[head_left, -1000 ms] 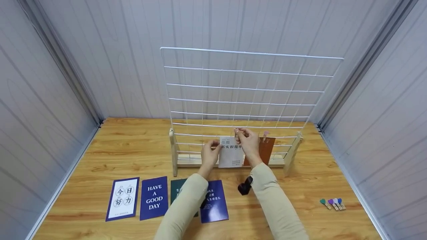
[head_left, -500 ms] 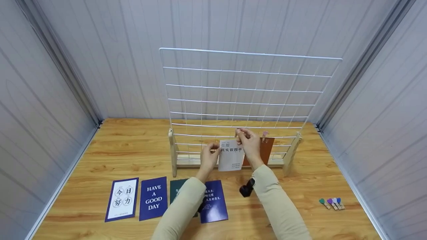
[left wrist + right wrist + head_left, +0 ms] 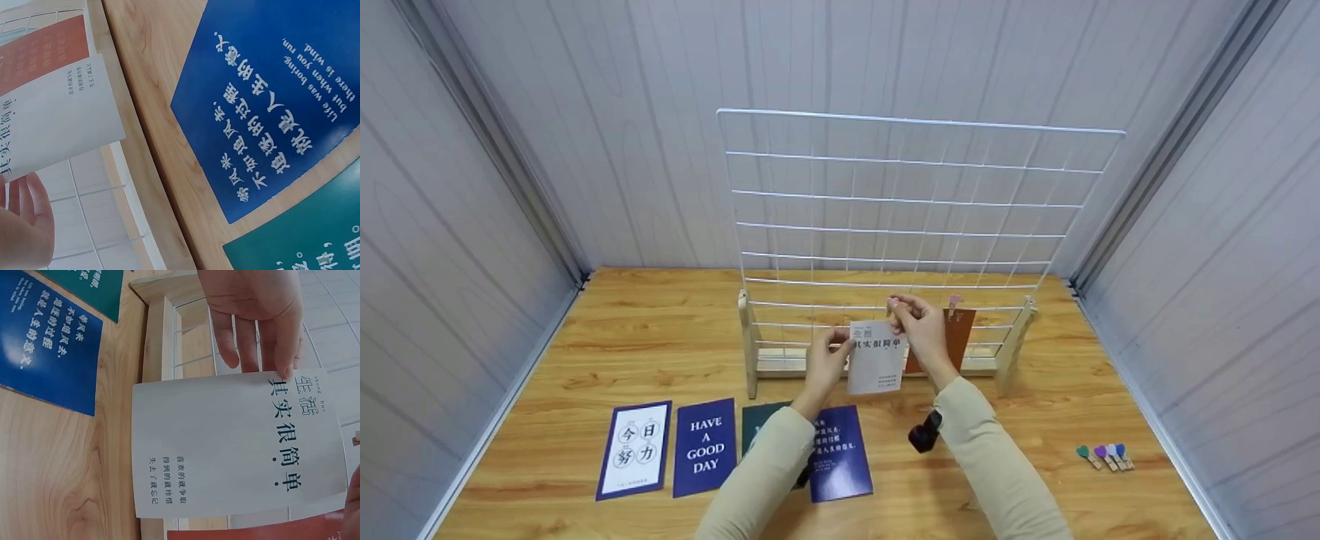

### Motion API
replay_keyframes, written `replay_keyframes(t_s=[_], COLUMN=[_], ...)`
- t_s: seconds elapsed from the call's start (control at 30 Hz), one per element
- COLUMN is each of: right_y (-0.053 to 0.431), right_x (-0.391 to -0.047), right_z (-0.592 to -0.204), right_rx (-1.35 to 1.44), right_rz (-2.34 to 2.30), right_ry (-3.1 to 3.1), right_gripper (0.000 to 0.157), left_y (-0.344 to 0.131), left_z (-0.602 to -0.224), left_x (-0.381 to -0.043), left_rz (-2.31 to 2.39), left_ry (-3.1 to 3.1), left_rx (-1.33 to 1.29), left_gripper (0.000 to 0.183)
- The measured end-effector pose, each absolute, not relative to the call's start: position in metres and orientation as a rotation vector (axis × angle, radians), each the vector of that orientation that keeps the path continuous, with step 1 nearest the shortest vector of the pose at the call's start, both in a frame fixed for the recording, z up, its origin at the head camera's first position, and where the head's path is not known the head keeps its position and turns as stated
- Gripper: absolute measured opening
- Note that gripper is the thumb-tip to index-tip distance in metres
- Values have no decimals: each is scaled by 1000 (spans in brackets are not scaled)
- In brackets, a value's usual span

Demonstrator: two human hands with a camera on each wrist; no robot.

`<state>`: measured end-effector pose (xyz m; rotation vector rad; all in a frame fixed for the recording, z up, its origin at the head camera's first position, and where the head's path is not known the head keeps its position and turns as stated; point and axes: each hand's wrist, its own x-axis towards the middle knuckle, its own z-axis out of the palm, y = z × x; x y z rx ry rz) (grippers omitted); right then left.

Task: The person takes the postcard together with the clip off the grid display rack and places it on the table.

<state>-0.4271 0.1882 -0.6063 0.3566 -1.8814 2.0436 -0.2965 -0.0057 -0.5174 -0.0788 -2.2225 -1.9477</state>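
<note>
A white card [image 3: 875, 367] with dark printed characters hangs upright in front of the lower wire grid. My left hand [image 3: 826, 364] pinches its left edge between thumb and fingers, as the right wrist view [image 3: 256, 304] also shows. At the card's upper right corner is my right hand [image 3: 924, 334], its thumb and forefinger pinching a small clothespin [image 3: 892, 303]; only a wooden bit of that pin [image 3: 356, 439] shows in the right wrist view. Just right of the white card, an orange-brown card [image 3: 958, 337] hangs on the grid by a pink-topped clothespin [image 3: 955, 301].
The white wire grid rack [image 3: 922, 201] stands on wooden feet [image 3: 748, 345]. Nearer on the table lie a white card with purple border [image 3: 634, 450], a purple card [image 3: 705, 446], a green card [image 3: 757, 424] and a blue card [image 3: 844, 457]. Several heart-topped clothespins [image 3: 1110, 457] lie at right.
Both hands have come slightly down and toward me, bringing the white card lower and farther from the grid. The right hand keeps the clothespin.
</note>
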Motion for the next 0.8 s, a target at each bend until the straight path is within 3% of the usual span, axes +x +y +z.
replay_keyframes(t_s=[0.2, 0.27, 0.8], right_y=[160, 158, 173], right_x=[-316, -300, -296], right_z=[-479, -462, -487], right_rx=[241, 225, 210], right_rz=[2044, 2047, 2064], right_ry=[-1979, -2000, -2029], right_gripper=[23, 20, 23], left_y=[-8, -8, -2], left_z=[-521, -523, -533], left_x=[-290, -288, -273], left_rz=[-1968, -1957, -2125], left_ry=[-2236, -2233, -2158], left_rx=[-41, -44, -66], left_gripper=[4, 4, 6])
